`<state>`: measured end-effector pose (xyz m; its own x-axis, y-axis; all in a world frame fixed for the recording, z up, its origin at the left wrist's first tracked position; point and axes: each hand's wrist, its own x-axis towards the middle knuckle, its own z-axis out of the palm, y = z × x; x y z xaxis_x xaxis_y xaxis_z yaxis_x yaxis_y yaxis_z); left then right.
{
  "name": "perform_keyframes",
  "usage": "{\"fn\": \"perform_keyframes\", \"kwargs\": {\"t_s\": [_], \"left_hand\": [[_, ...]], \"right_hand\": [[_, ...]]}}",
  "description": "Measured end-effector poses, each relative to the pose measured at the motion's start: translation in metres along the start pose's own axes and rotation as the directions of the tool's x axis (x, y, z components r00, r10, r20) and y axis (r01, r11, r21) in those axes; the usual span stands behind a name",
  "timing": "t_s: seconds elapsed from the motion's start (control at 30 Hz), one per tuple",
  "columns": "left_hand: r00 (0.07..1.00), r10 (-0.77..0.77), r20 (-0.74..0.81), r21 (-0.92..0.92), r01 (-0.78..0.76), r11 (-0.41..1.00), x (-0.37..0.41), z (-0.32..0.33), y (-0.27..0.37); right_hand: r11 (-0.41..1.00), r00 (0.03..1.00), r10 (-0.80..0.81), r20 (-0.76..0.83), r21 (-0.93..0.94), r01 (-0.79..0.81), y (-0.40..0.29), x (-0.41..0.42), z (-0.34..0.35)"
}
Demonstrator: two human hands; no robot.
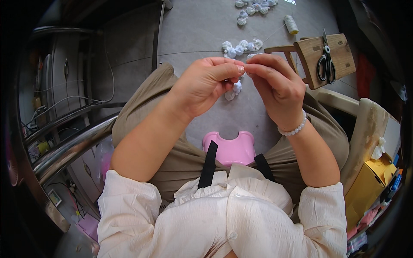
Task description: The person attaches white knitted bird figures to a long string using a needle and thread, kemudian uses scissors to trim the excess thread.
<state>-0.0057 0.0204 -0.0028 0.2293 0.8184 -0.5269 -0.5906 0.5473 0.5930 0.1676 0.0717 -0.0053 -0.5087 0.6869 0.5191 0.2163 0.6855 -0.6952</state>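
Note:
My left hand (211,82) and my right hand (279,84) meet at the fingertips in front of me, above the floor. Thumb and fingers are pinched together on both hands. Whatever lies between them is too small or hidden to make out. Just beyond and below the fingers, small stuffed fabric pieces (238,49) in white check and pale blue lie on the floor, partly covered by my hands. Another such piece (233,92) shows under my left fingers. A thin thread runs from these pieces to a spool of white thread (291,25) farther off.
A wooden stool (343,54) at the right bears black-handled scissors (327,63). More fabric pieces (255,7) lie on the grey tile floor (200,29). A pink plastic stool (230,146) stands between my legs. Metal rails (74,146) flank the left, a yellow box (371,183) the right.

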Motion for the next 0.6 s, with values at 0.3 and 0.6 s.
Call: {"fn": "perform_keyframes", "kwargs": {"t_s": [0.3, 0.6], "left_hand": [[0.979, 0.202, -0.037, 0.235, -0.188, 0.954, -0.0024, 0.0033, -0.0015], [0.932, 0.360, -0.041, 0.493, -0.294, 0.819, -0.0005, 0.0031, -0.0023]], "right_hand": [[0.923, 0.938, 0.343, 0.053, 0.168, -0.347, -0.0068, -0.0040, 0.0022], [0.938, 0.954, 0.299, 0.024, 0.178, -0.299, -0.0041, -0.0043, 0.0048]]}}
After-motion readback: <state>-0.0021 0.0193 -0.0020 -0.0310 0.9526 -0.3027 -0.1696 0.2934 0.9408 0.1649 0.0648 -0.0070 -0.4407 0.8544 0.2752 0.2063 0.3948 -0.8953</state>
